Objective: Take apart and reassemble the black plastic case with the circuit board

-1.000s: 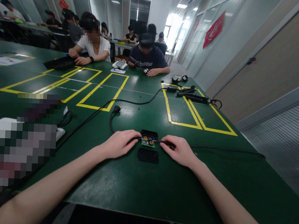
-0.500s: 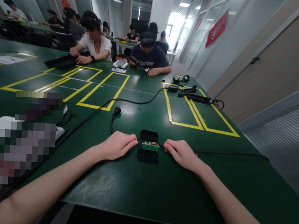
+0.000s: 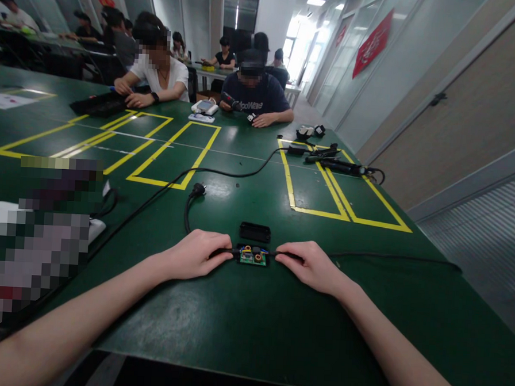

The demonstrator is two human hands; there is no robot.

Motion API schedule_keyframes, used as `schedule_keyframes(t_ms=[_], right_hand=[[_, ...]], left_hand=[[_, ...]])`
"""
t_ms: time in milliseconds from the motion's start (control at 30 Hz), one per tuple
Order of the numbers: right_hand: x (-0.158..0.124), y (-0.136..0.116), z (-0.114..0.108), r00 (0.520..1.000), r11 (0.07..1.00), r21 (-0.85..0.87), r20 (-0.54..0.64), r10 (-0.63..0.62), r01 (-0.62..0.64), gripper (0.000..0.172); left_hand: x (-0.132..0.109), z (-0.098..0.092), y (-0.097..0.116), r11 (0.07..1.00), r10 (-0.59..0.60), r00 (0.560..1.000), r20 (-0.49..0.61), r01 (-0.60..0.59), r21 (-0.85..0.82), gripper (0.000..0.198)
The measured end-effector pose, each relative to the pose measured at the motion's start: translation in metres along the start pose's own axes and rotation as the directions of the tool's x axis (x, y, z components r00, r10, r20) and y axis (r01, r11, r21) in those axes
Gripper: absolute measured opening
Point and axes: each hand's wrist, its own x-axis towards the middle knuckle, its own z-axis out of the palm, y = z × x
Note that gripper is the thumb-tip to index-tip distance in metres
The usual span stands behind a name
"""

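Between my two hands a small green circuit board [image 3: 254, 257] with copper coils sits component side up in a black plastic case half [image 3: 267, 264]. My left hand [image 3: 202, 253] pinches the black cable at the board's left end; that cable loops back to a power plug [image 3: 198, 190]. On the other side my right hand [image 3: 308, 263] grips the black cable [image 3: 392, 256] that leaves the board to the right. The other black case half [image 3: 255, 232] lies hollow side up just behind the board, apart from both hands.
Yellow tape rectangles [image 3: 171, 184] mark the green table. A long black cord [image 3: 224, 173] crosses it to a cluster of black tools [image 3: 334, 162]. At the left are blurred-out items [image 3: 34, 250]. Two people [image 3: 160, 75] work across the table, near a black tray [image 3: 100, 103].
My hands have turned the board from its green underside to its component side and brought it into the near case half. The far case half stays behind it.
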Motion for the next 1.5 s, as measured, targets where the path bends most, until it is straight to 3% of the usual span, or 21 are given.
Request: schedule_keyframes(t_ms=[167, 467, 800, 1000, 1200, 1500], right_hand=[[0.0, 0.006, 0.004, 1.0, 1.0, -0.019, -0.022, -0.012, 0.012, 0.034], [0.004, 0.0, -0.001, 1.0, 1.0, -0.018, -0.01, 0.007, -0.007, 0.044], [0.002, 0.001, 0.004, 0.999, 0.998, 0.056, -0.031, -0.007, 0.009, 0.026], [0.004, 0.0, 0.003, 0.989, 0.992, 0.048, -0.093, -0.111, 0.116, 0.028], [0.005, -0.003, 0.001, 0.994, 0.994, 0.038, -0.035, -0.1, 0.101, 0.034], [0.003, -0.008, -0.002, 0.989, 0.987, -0.066, -0.013, -0.148, 0.147, 0.02]], left_hand=[[-0.001, 0.002, -0.005, 1.0, 0.024, 1.0, -0.012, -0.023, 0.006, 0.019], [0.002, -0.001, -0.003, 0.998, 0.032, 0.999, -0.01, -0.031, 0.051, 0.028], [0.001, -0.002, -0.003, 0.996, 0.076, 0.997, -0.011, -0.076, 0.038, 0.024], [0.002, -0.002, -0.001, 0.997, 0.063, 0.998, 0.005, -0.063, 0.048, 0.03], [0.002, -0.001, -0.001, 0.998, 0.067, 0.998, -0.023, -0.066, 0.022, 0.027], [0.003, 0.001, -0.003, 0.998, 0.064, 0.998, -0.027, -0.064, 0.029, 0.027]])
